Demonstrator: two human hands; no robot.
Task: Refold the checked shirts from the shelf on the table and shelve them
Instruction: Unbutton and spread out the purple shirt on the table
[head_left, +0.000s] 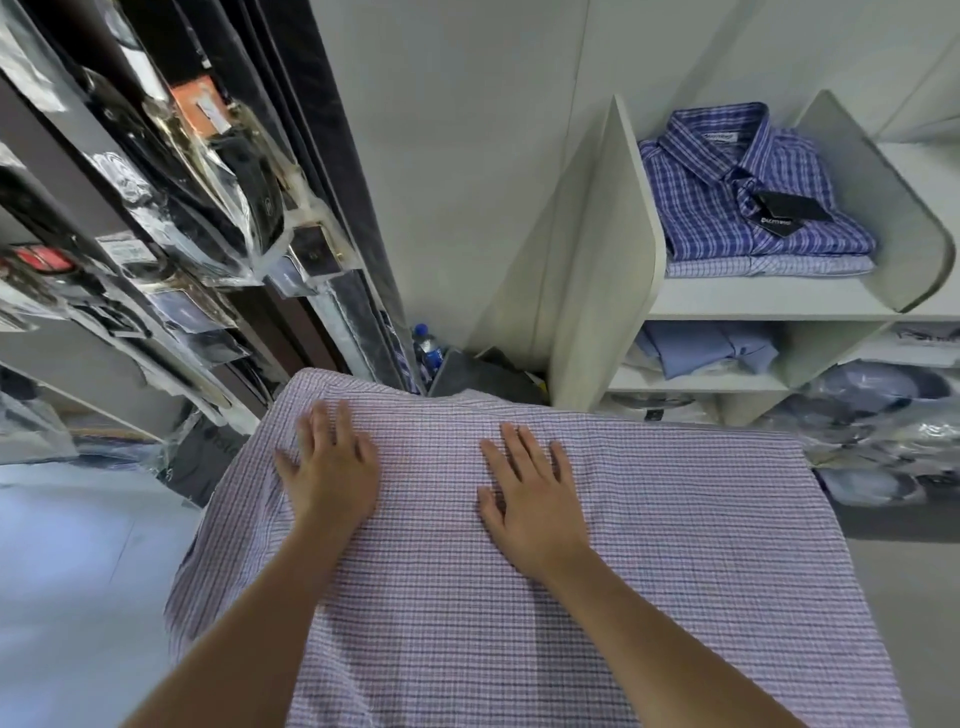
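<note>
Left hand (330, 467) and right hand (530, 499) press flat on the spread lilac shirt (675, 571), fingers (511, 441) straight, splayed, gripping nothing; a folded blue shirt (727, 208) lies on the shelf (769, 300) beyond.

Open room lies above the 2 stacked shirts (748, 208) on the shelf (769, 300), between its 2 dividers (608, 249). Past my worktop's far edge, a bottle (427, 348) and packaged goods (208, 171) crowd the left.

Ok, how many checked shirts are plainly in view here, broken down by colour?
lilac checked shirt, spread out flat: 1
dark blue checked shirt, folded, on top of the pile on the shelf: 1
pale blue checked shirt, folded, directly beneath it: 1
Total: 3
</note>
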